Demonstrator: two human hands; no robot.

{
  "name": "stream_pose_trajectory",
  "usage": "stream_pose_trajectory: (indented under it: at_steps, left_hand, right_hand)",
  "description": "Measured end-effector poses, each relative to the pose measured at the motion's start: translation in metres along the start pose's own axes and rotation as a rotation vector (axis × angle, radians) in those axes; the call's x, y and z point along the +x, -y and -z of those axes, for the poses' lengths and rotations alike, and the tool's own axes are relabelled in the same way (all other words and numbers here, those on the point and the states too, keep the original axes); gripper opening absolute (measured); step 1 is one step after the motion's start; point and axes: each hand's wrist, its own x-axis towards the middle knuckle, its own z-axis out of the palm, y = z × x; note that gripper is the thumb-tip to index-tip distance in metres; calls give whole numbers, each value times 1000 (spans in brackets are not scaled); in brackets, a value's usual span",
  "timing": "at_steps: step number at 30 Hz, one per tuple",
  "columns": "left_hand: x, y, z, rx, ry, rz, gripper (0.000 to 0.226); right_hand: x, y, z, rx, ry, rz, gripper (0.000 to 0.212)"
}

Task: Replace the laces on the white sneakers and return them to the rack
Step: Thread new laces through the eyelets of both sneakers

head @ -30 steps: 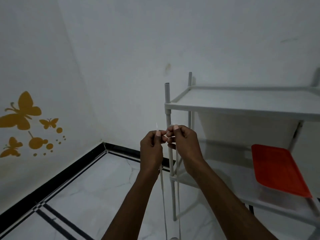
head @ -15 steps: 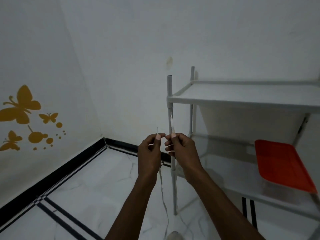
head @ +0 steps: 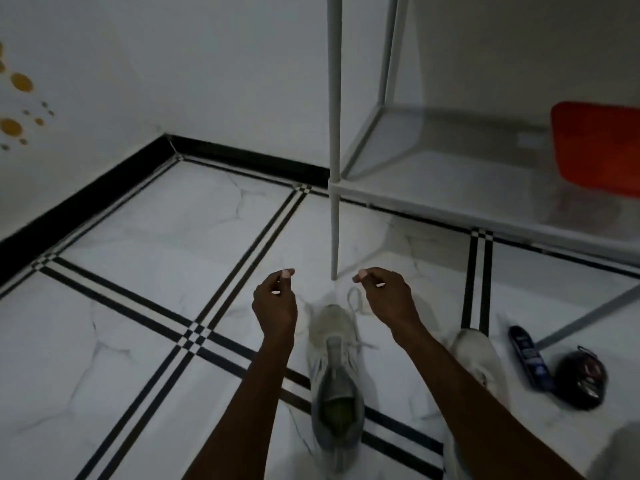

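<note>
Both hands, the left hand (head: pixel 275 303) and right hand (head: pixel 386 296), are hovering with fingers curled just beyond the toe of the sneaker (head: pixel 335 372), which is pointing away along the floor, its lace (head: pixel 355 301) looping nearer the right hand, though whether either hand is pinching a lace end cannot be told.

Both bare forearms are reaching forward and down, held apart. The left hand (head: pixel 275 304) and the right hand (head: pixel 386 293) are hovering with fingers curled, thumb meeting forefinger.
</note>
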Motion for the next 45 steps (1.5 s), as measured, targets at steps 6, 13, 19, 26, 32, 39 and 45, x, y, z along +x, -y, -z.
stream_pose_trajectory:
  at_steps: [6,13,19,26,32,39,45]
  left_hand:
    - [-20,69,-3,133,-39,189,39]
    - [-60,92,-10,268,47,229,43]
    - [-56,105,-13,218,198,122,23]
    - [-62,111,-16,266,91,49,18]
    - [-58,114,-14,167,58,173,22]
    - [-62,119,-4,-68,233,219,13]
    - [-59,121,-13,176,146,131,23]
  right_hand:
    - [-10,-85,-15,-177,-94,-246,28]
    - [-38,-111,-48,-87,62,-544,53]
    - [-29,-112,-57,554,101,-789,31]
    - [-27,-116,-59,644,169,-763,18]
    - [-32,-116,-60,616,141,-665,19]
    - [-31,-115,-64,513,113,-591,19]
    - [-33,-116,-65,523,110,-589,20]
